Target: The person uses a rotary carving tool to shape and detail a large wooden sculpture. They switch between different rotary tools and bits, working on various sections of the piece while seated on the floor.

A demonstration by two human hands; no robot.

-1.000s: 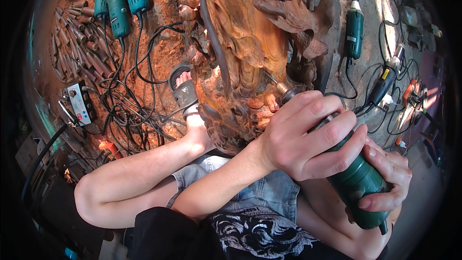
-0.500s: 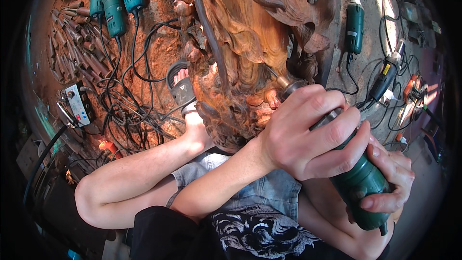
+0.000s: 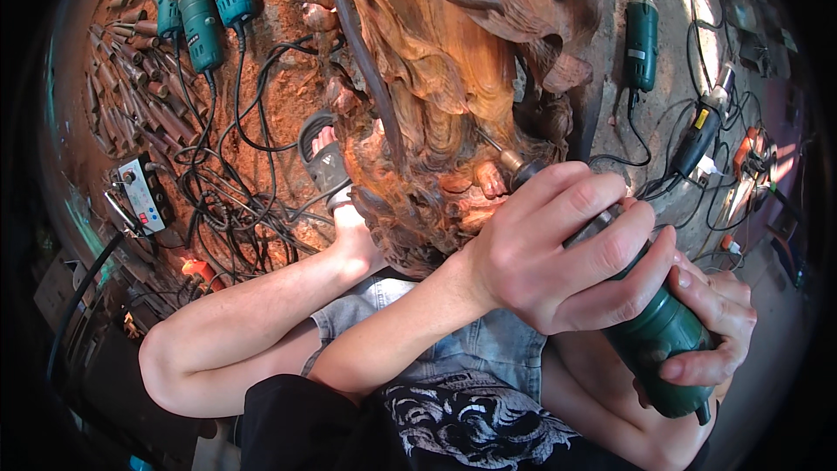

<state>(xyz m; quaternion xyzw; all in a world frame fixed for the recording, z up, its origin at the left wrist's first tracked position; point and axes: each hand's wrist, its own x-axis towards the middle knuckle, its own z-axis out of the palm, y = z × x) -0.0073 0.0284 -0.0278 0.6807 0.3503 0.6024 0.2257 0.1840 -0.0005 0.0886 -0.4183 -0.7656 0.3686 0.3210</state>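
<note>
A large brown wood carving [image 3: 427,44] with folds and curls stands before my lap. Both my hands are closed around a green electric die grinder [image 3: 658,327] at the lower right. My left hand [image 3: 554,249] wraps its narrow dark front end. Farther back, my right hand [image 3: 719,323] grips the thick green body from the right side, with part of that hand hidden behind it. The grinder's thin bit [image 3: 488,138] points up and left, its tip against the carving near a small carved foot [image 3: 489,180]. Whether the bit spins I cannot tell.
Several teal grinders [image 3: 200,30] lie at the upper left beside a heap of brown pointed pieces [image 3: 139,87]. Tangled black cables [image 3: 231,201] run near a control box [image 3: 141,196] and my sandaled foot [image 3: 327,166]. At right lie another grinder [image 3: 642,39] and a black tool [image 3: 697,135].
The grinder's bit has shifted slightly toward me along the carved wood, my hands moving a little with it. Both hands keep their grip. The whole view has shifted slightly.
</note>
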